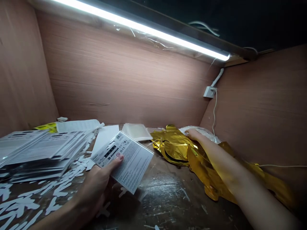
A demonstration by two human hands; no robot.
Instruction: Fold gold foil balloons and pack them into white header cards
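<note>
the left hand [102,179] holds one printed card [135,161], tilted, with the thumb lying upon its face. the right hand [193,134] is stretched over the gold foil [176,150], and its fingers are at the clear plastic [207,133] near the back wall [134,80]; whether they grip it, i cannot tell. at the left side lie stacked printed packs [62,143], and beside them many white paper scraps [64,185] are scattered on the dark table [165,191]. above, a light tube [153,30] is shining.
</note>
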